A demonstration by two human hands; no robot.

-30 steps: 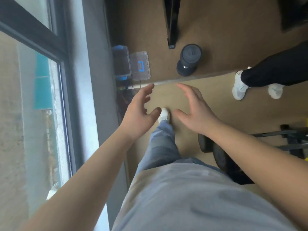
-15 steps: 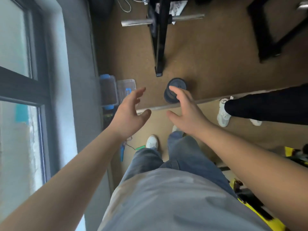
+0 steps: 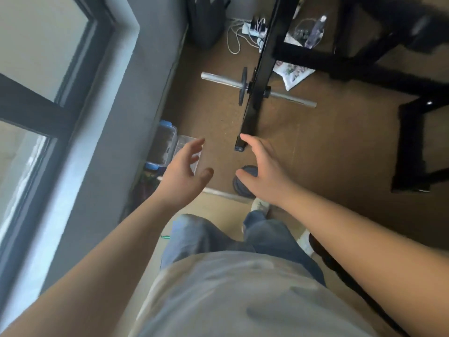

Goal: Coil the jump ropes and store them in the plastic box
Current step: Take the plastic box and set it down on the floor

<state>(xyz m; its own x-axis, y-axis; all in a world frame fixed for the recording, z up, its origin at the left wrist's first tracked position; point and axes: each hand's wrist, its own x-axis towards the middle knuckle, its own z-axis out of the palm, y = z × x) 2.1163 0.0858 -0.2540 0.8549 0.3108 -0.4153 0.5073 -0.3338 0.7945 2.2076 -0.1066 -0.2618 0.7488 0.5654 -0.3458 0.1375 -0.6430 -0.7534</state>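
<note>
A clear plastic box (image 3: pixel 162 144) with blue clasps stands open on the floor by the wall, its clear lid (image 3: pixel 185 144) lying beside it on the right. A dark tangle of jump ropes (image 3: pixel 143 183) lies on the floor just below the box, and a green rope end (image 3: pixel 165 237) shows near my left leg. My left hand (image 3: pixel 183 175) hovers open in front of the lid, partly hiding it. My right hand (image 3: pixel 261 175) is held open to the right, over a dark weight plate. Both hands are empty.
A black rack leg (image 3: pixel 252 103) runs down the middle of the floor, with a barbell (image 3: pixel 243 86) across it. A dark round weight plate (image 3: pixel 243 183) sits under my right hand. Black frames (image 3: pixel 410 142) stand at right. A power strip and cables (image 3: pixel 252 30) lie at the back.
The view has tilted up and moved forward, so the box, lid and weight plate sit lower and closer. Another person's legs at right have left the view. Both hands stay open and empty.
</note>
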